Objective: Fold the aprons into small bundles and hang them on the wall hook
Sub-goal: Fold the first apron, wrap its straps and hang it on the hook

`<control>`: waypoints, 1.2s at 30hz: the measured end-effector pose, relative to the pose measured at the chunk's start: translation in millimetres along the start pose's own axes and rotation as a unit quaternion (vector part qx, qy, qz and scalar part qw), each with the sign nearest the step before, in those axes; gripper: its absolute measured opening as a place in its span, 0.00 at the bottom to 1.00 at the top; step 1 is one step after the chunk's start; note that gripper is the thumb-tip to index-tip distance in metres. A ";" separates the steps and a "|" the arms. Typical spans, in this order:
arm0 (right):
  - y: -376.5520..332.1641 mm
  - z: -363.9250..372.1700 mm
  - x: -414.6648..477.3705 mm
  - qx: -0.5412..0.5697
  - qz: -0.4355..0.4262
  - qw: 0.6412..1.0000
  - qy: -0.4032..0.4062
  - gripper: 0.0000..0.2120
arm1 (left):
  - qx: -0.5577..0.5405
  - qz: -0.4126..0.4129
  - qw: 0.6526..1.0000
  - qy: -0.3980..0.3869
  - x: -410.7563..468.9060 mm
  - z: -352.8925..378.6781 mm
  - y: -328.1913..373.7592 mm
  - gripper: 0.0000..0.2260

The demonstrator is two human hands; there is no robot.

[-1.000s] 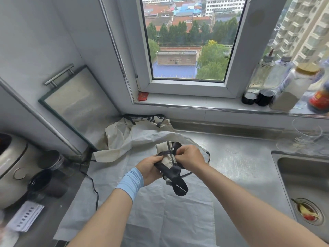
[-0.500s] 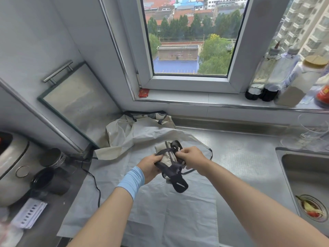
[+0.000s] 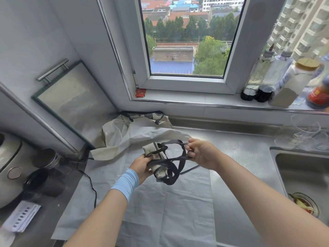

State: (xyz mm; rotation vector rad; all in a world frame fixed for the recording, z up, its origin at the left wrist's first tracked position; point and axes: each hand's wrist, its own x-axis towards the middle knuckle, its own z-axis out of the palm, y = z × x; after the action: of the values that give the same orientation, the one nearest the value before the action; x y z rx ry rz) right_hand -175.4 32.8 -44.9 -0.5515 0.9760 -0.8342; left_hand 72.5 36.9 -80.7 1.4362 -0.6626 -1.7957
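Observation:
My left hand point(image 3: 142, 165) grips a small rolled beige apron bundle point(image 3: 154, 154) held above the counter. Black straps point(image 3: 175, 164) loop loosely around the roll. My right hand point(image 3: 202, 153) pinches a strap loop and holds it out to the right of the bundle. Beneath my hands a pale grey apron point(image 3: 153, 202) lies spread flat on the steel counter. A crumpled beige apron point(image 3: 117, 134) with black trim lies behind it near the wall. No wall hook is in view.
A sink point(image 3: 306, 177) with food scraps in its drain is at the right. Bottles and jars point(image 3: 277, 81) stand on the windowsill, clear glasses point(image 3: 302, 132) below them. A rice cooker point(image 3: 8, 166), dark cups point(image 3: 44, 180) and a glass board point(image 3: 71, 102) fill the left.
My right hand has moved right, away from the bundle, drawing a black strap loop out. The straps now hang looser around the roll. My left hand keeps its hold.

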 end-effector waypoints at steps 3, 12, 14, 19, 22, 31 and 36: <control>5.4 10.8 -0.6 -0.049 -0.029 0.998 -0.032 0.08 | -0.001 -0.011 0.999 -0.031 -1.8 0.4 -0.8 0.10; 28.4 45.3 9.5 -0.227 -0.095 0.963 0.110 0.09 | -0.012 -0.016 0.995 -0.102 -14.2 15.3 4.5 0.15; 29.8 45.0 10.8 -0.258 -0.095 0.952 0.133 0.09 | -0.006 -0.022 0.994 -0.102 -14.1 13.2 3.8 0.15; 31.6 39.6 16.4 -0.398 -0.084 0.896 0.177 0.06 | 0.004 -0.030 0.994 -0.104 -15.1 14.7 1.6 0.14; 32.0 41.2 15.5 -0.398 -0.082 0.896 0.176 0.06 | 0.003 -0.045 0.992 -0.118 -15.3 17.3 2.5 0.16; 33.4 38.1 19.2 -0.465 -0.116 0.844 0.240 0.07 | 0.019 -0.081 0.986 -0.147 -7.8 25.1 1.2 0.13; 51.9 32.1 21.8 -0.522 -0.143 0.822 0.177 0.11 | 0.054 -0.098 0.984 -0.141 -4.7 26.4 10.2 0.13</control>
State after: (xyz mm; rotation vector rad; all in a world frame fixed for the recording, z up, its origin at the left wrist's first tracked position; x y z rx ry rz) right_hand -121.8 46.3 -78.7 -1.5575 1.7225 -0.6049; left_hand 49.7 33.2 -63.7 1.3700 -0.7948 -2.1732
